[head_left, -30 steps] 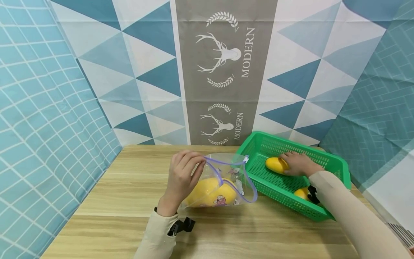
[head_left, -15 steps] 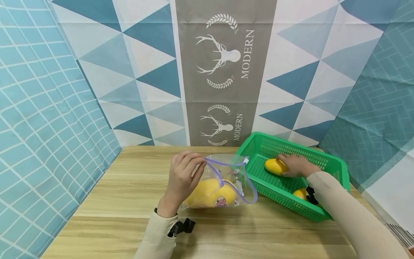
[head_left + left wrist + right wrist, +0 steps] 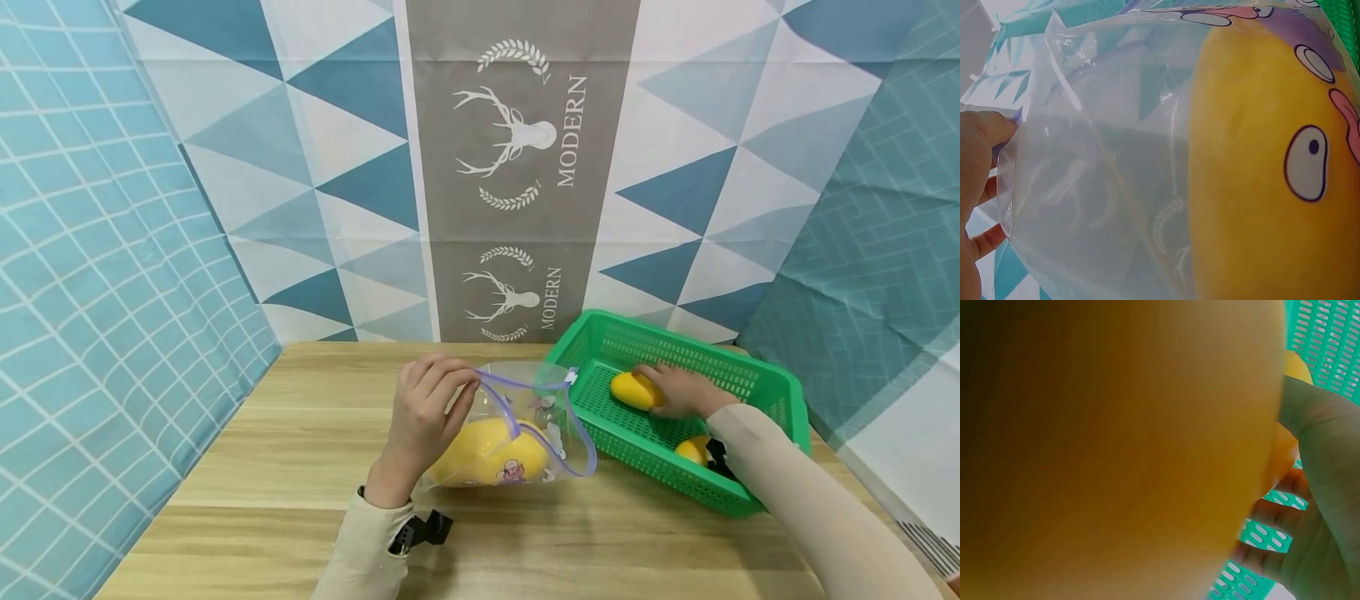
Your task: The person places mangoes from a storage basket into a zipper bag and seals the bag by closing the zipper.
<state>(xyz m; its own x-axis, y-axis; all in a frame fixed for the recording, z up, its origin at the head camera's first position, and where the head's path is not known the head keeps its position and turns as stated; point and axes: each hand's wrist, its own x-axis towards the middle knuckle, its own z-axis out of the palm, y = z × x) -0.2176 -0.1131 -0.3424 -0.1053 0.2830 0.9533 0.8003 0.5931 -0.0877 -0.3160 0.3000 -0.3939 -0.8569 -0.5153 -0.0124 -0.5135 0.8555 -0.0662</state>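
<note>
My left hand [image 3: 427, 412] pinches the purple-edged rim of a clear zip bag [image 3: 555, 408], keeping its mouth raised. Inside the bag, yellow mangoes [image 3: 487, 450] show through the cartoon-printed plastic; in the left wrist view one mango [image 3: 1247, 156] fills the right side. My right hand [image 3: 681, 390] reaches into the green basket [image 3: 615, 425] and grips a mango [image 3: 633, 390], thumb on one side and fingers on the other. Another mango [image 3: 693, 450] lies under my right wrist, partly hidden. In the right wrist view a blurred mango [image 3: 1116, 450] covers most of the frame, hiding the fingertips.
The wooden table [image 3: 300, 458] carries the bag and, at the back right, the basket. A patterned backdrop [image 3: 517, 167] rises behind the table, with blue tiled cloth [image 3: 112, 292] at the left. Black straps with camera mounts [image 3: 420, 533] sit on the wrists.
My right hand has shifted slightly left on the mango in the basket. The left hand and the bag stay in place. The head view has tilted a little.
</note>
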